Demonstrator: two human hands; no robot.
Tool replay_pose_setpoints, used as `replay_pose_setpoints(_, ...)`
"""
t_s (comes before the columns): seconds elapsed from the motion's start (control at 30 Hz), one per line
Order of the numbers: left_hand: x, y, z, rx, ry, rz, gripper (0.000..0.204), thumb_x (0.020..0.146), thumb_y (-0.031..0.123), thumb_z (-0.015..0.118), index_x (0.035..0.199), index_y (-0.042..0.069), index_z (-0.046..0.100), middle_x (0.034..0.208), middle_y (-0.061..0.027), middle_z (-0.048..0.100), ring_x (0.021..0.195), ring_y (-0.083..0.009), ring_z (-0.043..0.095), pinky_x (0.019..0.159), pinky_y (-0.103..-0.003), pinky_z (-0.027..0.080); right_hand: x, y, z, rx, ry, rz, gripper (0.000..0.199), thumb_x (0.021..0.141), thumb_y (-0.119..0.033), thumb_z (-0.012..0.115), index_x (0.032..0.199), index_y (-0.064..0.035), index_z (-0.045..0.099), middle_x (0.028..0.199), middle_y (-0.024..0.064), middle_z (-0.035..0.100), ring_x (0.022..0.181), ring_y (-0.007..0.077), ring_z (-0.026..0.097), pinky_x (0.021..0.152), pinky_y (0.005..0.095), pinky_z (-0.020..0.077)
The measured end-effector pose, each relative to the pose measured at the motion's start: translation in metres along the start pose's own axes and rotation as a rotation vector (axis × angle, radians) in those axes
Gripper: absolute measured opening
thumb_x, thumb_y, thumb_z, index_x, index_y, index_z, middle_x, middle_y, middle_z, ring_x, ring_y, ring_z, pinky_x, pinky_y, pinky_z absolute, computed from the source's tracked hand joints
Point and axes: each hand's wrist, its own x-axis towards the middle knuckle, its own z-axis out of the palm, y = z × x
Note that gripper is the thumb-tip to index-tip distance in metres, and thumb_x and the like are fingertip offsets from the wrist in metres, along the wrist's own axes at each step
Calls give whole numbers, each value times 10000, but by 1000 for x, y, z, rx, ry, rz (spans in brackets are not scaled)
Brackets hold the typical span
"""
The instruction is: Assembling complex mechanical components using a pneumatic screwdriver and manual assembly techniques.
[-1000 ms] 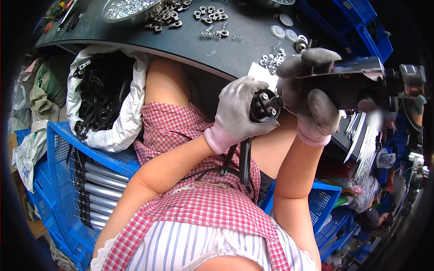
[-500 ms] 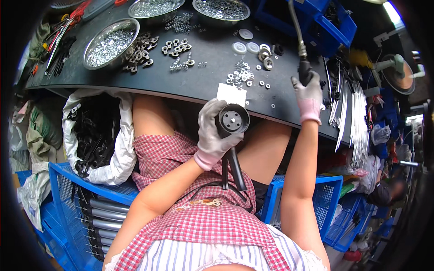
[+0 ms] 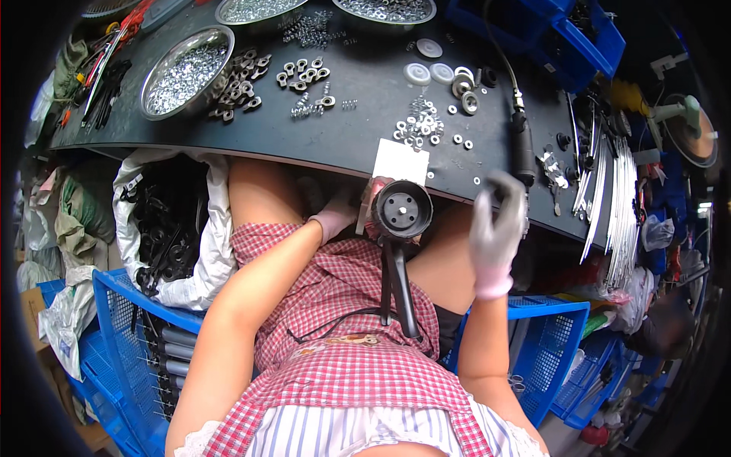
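A round black cup-shaped part (image 3: pixel 403 211) with holes in its inner face stands at the table's front edge, its two black legs (image 3: pixel 397 286) pointing toward me. My left hand (image 3: pixel 337 216), in a grey-and-pink glove, reaches down just left of this part, below the table edge; its fingers are hidden. A reddish metal piece (image 3: pixel 370 207) shows between that hand and the part. My right hand (image 3: pixel 496 232), gloved too and blurred, is raised right of the part, fingers apart and nothing seen in them. Beyond its fingertips is a black power screwdriver (image 3: pixel 521 146) on a hose.
Metal bowls of small parts (image 3: pixel 188 72) stand at the back. Springs, white washers (image 3: pixel 419 126) and metal fittings (image 3: pixel 303 72) lie on the dark table (image 3: pixel 335 141). A white sack (image 3: pixel 205 259) of black parts is at left; blue crates (image 3: pixel 560 335) flank me. Metal rods (image 3: pixel 620 221) are at right.
My left hand has let go of the round black part and moved left and down beside it. My right hand has left the screwdriver and come back toward me.
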Motion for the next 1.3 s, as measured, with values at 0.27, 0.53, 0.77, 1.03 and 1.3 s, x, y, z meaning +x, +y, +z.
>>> replay_pose_setpoints(0.27, 30, -101, 40, -17, -66, -92, 471, 912, 388, 564, 1219, 33, 611, 1220, -189, 637, 1155, -303, 598, 961, -365, 454, -91, -52, 45, 1210, -758, 1018, 637, 827, -256, 706, 1367, -27, 456, 937, 68, 633, 782, 130, 592, 696, 252, 481)
replay_pose_setpoints(0.53, 20, -104, 53, 377, -426, -21, 421, 905, 362, 554, 1171, 46, 636, 1176, -191, 654, 1103, -323, 618, 941, -379, 465, -86, -34, 74, 761, -783, 868, 211, 900, -222, 625, 784, -47, 607, 649, 21, 547, 575, 105, 528, 543, 271, 418)
replay_pose_setpoints(0.77, 19, -99, 59, 454, -277, 10, 346, 897, 309, 530, 1083, 51, 667, 1119, -233, 651, 1052, -378, 615, 895, -425, 489, -95, -17, 89, 378, -510, 85, 133, 915, -116, 563, 819, -26, 579, 681, 142, 586, 642, 302, 590, 601, 401, 450)
replay_pose_setpoints(1.03, -25, -23, 27, 474, -210, 87, 338, 876, 297, 555, 1088, 59, 665, 1083, -210, 670, 1044, -394, 621, 880, -431, 511, -49, -36, 44, 619, -1033, 530, 307, 845, -229, 732, 997, 11, 616, 818, 77, 600, 738, 145, 528, 703, 326, 458)
replay_pose_setpoints(1.3, -119, 155, -32, 464, 461, 200, 210, 860, 179, 606, 784, -17, 608, 728, -131, 604, 690, -266, 614, 660, -367, 484, 44, -11, 18, 238, -256, 75, 147, 868, -137, 668, 931, -4, 668, 850, 121, 681, 716, 209, 654, 686, 288, 502)
